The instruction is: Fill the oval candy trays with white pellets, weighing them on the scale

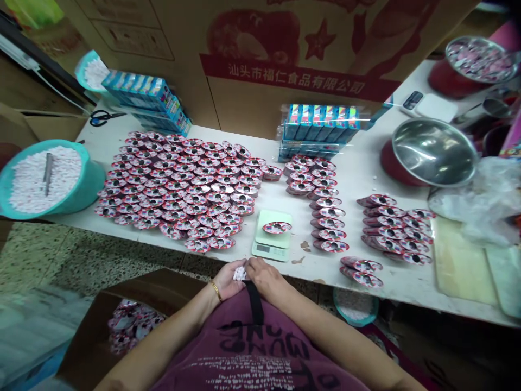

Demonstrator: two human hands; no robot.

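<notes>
In front of my waist, my left hand (231, 279) is cupped palm up around a small heap of white pellets (240, 273). My right hand (266, 274) meets it from the right, fingers bent and close together at the edge of the heap; whatever they pinch is hidden. Just beyond both hands lies a pale green kitchen scale (270, 252) with one red-and-white printed pouch (277, 227) standing on its plate. Left of the scale, many more such pouches (177, 184) stand in close rows, dark round openings upward. Smaller groups of pouches (329, 222) stand to its right.
A turquoise basin (83, 184) of white pellets with a metal scoop (48, 174) is at the left. Blue display boxes (319, 124) and a large carton (252, 108) line the back. A steel bowl (433, 152) stands right. Scissors (101, 117) lie back left. An open carton (91, 326) sits below.
</notes>
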